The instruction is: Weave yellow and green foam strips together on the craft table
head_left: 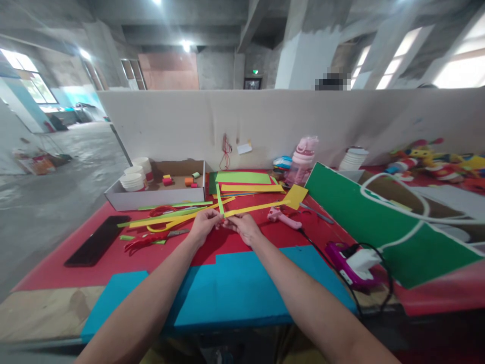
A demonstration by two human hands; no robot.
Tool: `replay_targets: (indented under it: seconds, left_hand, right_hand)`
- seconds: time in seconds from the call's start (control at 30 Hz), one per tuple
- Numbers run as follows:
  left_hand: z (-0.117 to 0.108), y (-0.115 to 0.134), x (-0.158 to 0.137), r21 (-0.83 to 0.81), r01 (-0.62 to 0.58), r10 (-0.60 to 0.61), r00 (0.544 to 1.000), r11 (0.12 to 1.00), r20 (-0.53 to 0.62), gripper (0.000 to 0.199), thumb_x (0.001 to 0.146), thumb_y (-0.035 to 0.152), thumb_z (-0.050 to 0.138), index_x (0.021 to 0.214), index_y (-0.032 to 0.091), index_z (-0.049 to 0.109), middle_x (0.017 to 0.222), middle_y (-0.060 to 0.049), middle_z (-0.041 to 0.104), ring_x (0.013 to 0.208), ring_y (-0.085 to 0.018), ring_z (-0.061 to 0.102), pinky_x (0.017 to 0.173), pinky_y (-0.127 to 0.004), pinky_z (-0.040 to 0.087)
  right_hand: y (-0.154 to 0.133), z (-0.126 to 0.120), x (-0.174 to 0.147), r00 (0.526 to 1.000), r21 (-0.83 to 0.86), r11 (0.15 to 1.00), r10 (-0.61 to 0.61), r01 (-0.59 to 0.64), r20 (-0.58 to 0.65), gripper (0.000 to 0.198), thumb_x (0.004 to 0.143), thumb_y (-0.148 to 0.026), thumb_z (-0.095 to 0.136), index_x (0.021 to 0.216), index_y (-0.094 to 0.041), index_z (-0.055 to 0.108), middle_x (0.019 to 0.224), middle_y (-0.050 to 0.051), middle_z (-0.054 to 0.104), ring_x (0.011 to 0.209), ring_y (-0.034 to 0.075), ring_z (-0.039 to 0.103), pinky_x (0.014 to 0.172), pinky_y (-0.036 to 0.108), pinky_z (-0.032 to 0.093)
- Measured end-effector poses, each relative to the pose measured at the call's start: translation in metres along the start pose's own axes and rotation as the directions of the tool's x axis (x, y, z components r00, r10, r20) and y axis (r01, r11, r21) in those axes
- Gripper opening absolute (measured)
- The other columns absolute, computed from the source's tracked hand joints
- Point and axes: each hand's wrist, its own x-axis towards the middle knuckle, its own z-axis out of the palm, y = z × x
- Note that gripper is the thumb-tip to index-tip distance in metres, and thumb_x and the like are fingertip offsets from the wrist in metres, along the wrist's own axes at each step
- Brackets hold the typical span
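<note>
My left hand (204, 225) pinches the lower end of a light green paper strip (220, 199), which points away from me. Close beside it, my right hand (245, 227) is closed on a yellow paper strip (261, 206) that stretches off to the right. The two strips meet at my fingertips; whether they are joined there I cannot tell. Left of my hands lie red-handled scissors (147, 241) and more yellow and green strips (159, 220). A pink glue gun (285, 218) rests to the right, near a yellow paper square (295, 196).
Blue sheets (242, 293) cover the table's front. A black phone (98, 241) lies left, and a white box (155, 201) holds cups and paper rolls. On the right stand a green board (379, 227) and a purple power strip (352, 268) with cables. Behind is a pink bottle (303, 159).
</note>
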Motion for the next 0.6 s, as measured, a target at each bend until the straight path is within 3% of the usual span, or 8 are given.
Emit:
replay_targets:
  seconds: [0.23, 0.43, 0.6]
  left_hand:
    - [0.0004, 0.0025, -0.0011, 0.026, 0.017, -0.016, 0.999, 1.0, -0.03, 0.024, 0.061, 0.032, 0.076, 0.062, 0.013, 0.061, 0.05, 0.001, 0.057, 0.044, -0.008, 0.048, 0.047, -0.022, 0.038]
    - [0.0012, 0.0, -0.0003, -0.001, 0.0, 0.0, 1.0, 1.0, 0.012, 0.026, 0.065, 0.036, 0.073, 0.062, 0.012, 0.062, 0.052, -0.001, 0.058, 0.045, -0.008, 0.047, 0.047, -0.021, 0.037]
    - [0.0027, 0.0008, -0.0014, -0.029, 0.013, -0.012, 0.998, 0.999, 0.063, 0.022, 0.067, 0.031, 0.072, 0.073, 0.012, 0.064, 0.054, 0.0, 0.058, 0.048, -0.007, 0.049, 0.05, -0.02, 0.039]
  right_hand:
    - [0.0015, 0.0025, -0.0003, 0.998, 0.011, 1.0, -0.001, 0.001, -0.059, 0.029, 0.05, -0.027, 0.085, 0.067, -0.014, 0.067, 0.057, 0.001, 0.064, 0.053, 0.011, 0.059, 0.062, 0.029, 0.056]
    - [0.0003, 0.0018, 0.0005, 0.999, -0.09, 0.995, -0.038, 0.038, 0.001, 0.035, 0.052, -0.039, 0.083, 0.071, -0.013, 0.068, 0.06, 0.001, 0.066, 0.055, 0.011, 0.06, 0.059, 0.025, 0.052]
    - [-0.0012, 0.0015, 0.0005, 0.991, -0.126, 0.988, -0.105, 0.094, -0.08, 0.035, 0.053, -0.04, 0.081, 0.07, -0.014, 0.067, 0.059, 0.0, 0.064, 0.055, 0.01, 0.058, 0.055, 0.022, 0.049]
